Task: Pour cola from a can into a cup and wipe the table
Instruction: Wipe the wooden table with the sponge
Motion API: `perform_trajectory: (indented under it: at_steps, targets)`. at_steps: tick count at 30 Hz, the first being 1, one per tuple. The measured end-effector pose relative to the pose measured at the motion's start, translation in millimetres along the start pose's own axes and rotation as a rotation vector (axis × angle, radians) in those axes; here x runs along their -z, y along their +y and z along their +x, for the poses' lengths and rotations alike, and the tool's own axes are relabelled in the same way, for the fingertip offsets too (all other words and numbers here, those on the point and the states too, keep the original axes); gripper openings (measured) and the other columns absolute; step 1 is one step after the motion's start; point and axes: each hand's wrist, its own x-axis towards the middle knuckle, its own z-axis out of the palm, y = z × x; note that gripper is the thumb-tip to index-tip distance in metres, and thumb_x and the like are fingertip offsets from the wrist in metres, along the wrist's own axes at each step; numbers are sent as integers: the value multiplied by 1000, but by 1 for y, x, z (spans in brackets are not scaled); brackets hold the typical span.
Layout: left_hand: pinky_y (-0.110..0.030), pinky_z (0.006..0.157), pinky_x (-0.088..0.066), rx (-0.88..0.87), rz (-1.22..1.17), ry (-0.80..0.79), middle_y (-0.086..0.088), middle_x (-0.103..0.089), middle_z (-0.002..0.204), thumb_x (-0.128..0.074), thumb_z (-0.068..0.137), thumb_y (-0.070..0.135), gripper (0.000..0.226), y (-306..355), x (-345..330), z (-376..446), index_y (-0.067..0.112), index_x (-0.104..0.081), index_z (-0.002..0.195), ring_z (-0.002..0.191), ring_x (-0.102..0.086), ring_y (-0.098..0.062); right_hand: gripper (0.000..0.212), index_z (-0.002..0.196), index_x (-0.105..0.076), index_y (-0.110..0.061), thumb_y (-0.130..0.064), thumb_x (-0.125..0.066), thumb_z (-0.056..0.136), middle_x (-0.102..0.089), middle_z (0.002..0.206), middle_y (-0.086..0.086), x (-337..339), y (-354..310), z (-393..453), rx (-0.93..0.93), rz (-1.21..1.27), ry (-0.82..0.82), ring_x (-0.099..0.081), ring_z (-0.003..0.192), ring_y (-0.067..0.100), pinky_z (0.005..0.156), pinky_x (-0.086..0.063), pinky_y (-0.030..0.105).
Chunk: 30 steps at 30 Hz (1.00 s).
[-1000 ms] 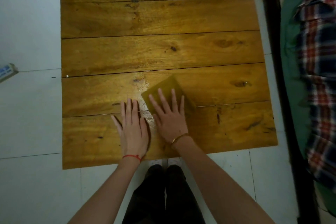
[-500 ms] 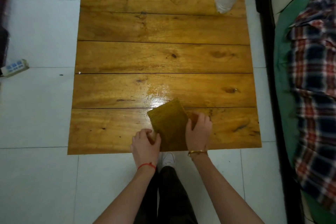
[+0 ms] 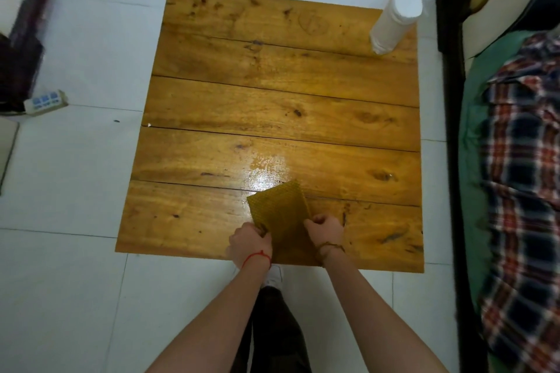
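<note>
The yellow cloth [image 3: 280, 215] lies at six o'clock on the table [image 3: 272, 106]. The left hand [image 3: 250, 241] and right hand [image 3: 325, 228] pinch its sides. It looks soft, light, maybe damp.

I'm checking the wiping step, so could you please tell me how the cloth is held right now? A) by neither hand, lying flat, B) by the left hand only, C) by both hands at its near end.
C: the left hand and right hand each pinch a near side of the yellow cloth on the wooden table.
</note>
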Motion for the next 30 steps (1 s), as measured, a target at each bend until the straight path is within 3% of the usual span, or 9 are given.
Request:
perform_trajectory:
  at_steps: [4, 8, 11, 13, 15, 20, 23, 27, 30]
  targets:
    - [-36, 88, -51, 36, -170, -37, -4, -70, 101, -68, 87, 24, 6, 4, 1, 0, 20, -65, 89, 99, -63, -25, 16, 95, -68, -5, -17, -66, 85, -61, 82, 4, 6, -4, -4, 15, 81, -99, -54, 73, 14, 60, -42, 23]
    - [-31, 81, -48, 163, -399, -142, -13, -69, 108, -67, 86, 24, 25, 1, 9, 8, 8, -69, 105, 101, -62, -29, 21, 105, -65, 3, -8, -64, 87, -68, 90, 14, 12, -16, -8, -139, 308, -236, -65, 78, 25, 67, -59, 32]
    - [-40, 92, -50, 241, -590, -259, -11, -66, 100, -62, 89, 27, 27, -2, 22, 19, 6, -69, 103, 98, -60, -31, 3, 85, -64, -5, -5, -62, 87, -64, 70, 9, 16, -33, -12, -245, 461, -353, -61, 56, 21, 41, -49, 25]
    - [-45, 92, -52, 293, -746, -324, -10, -63, 92, -63, 88, 24, 15, 0, 34, 28, 10, -67, 85, 89, -58, -27, 10, 78, -62, -11, -8, -60, 87, -61, 70, 7, 16, -45, -9, -242, 469, -387, -57, 60, 22, 46, -46, 29]
    - [-42, 79, -57, 326, -863, -366, -11, -66, 96, -66, 86, 22, 10, 3, 50, 39, 14, -67, 83, 88, -62, -26, 14, 77, -59, -14, -8, -56, 88, -60, 70, 6, 14, -59, -8, -199, 493, -416, -55, 63, 22, 49, -45, 29]
    - [-29, 67, -49, 174, -882, -374, -7, -66, 97, -61, 89, 18, 9, 19, 105, 77, 18, -70, 88, 87, -60, -21, 14, 81, -63, -15, -6, -55, 88, -66, 58, 1, 0, -112, -7, -152, 644, -439, -61, 59, 17, 45, -49, 25]
    - [-24, 58, -51, 62, -924, -371, -2, -66, 95, -56, 93, 15, 19, 40, 148, 107, 19, -69, 105, 86, -59, -16, 18, 90, -66, -17, -4, -53, 89, -68, 73, 5, -10, -163, -2, -77, 729, -479, -63, 66, 20, 46, -51, 26]
    - [-31, 80, -50, -106, -893, -320, 4, -61, 103, -55, 96, 16, 26, 72, 211, 159, 24, -64, 119, 98, -56, -16, 21, 89, -63, -17, -2, -49, 90, -67, 73, 4, -26, -245, 10, 3, 765, -465, -64, 63, 17, 43, -49, 22]
    - [-33, 96, -47, -242, -789, -215, 2, -60, 113, -55, 96, 16, 28, 102, 257, 205, 20, -64, 123, 108, -54, -16, 29, 109, -63, -15, -1, -47, 90, -66, 88, 9, -41, -312, 27, 66, 775, -466, -65, 74, 21, 48, -51, 27]
